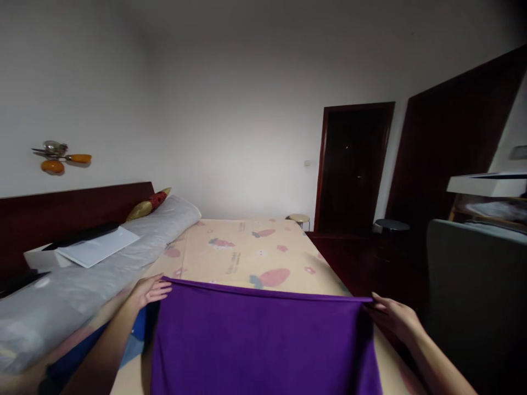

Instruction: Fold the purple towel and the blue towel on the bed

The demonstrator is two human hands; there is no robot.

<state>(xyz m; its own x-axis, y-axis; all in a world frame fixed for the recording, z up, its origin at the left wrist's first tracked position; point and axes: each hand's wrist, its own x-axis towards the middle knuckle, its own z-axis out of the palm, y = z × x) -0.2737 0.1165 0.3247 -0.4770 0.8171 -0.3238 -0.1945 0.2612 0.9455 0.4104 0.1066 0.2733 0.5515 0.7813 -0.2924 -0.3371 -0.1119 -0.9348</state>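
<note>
A plain purple cloth [263, 340] hangs stretched between my two hands, its top edge nearly level and pulled taut. My left hand [150, 291] pinches the upper left corner, with the other fingers reaching out beside it. At the upper right corner, my right hand [395, 312] grips the cloth between thumb and fingers. The lower part of the cloth runs out of the picture. Behind it lies a bed [230, 247] with a cream sheet printed with strawberries. Some blue fabric [138, 334] shows below my left wrist, partly hidden.
A grey rolled bedding piece [135, 263] lies along the dark headboard [74, 203], with a white flat box lid [99, 247] on it. Right of the bed are a dark stool [392, 225], a grey chair back or panel [473, 285] and a white box [486, 185]. A pale stool [298, 218] stands beyond.
</note>
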